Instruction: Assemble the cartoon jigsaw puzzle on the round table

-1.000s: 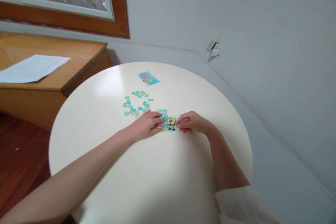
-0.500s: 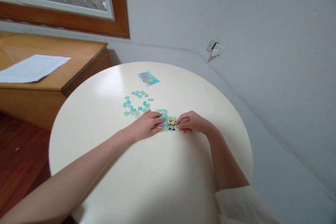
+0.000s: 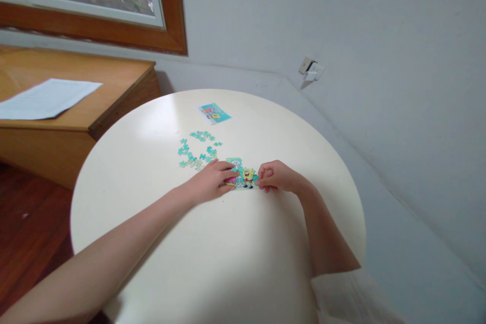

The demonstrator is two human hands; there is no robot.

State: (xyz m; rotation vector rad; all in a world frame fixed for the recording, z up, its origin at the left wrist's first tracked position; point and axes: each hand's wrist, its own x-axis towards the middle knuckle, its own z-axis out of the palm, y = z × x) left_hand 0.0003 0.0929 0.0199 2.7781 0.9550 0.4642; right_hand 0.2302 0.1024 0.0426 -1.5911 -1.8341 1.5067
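a round white table (image 3: 228,263) fills the frame's middle and bottom. near centre, the left hand (image 3: 208,180) rests with thumb and fingers spread, unclenched, over the left side of a partly joined puzzle (image 3: 248,176). the right hand (image 3: 281,177) curls at its right edge; whether it pinches anything, i cannot tell. above centre lies a picture card (image 3: 214,113); left of centre, loose teal pieces (image 3: 185,148).

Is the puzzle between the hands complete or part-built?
Part-built: the puzzle has a stepped top edge, lower on the right, and loose pieces lie beyond the left hand, which covers some of the puzzle.
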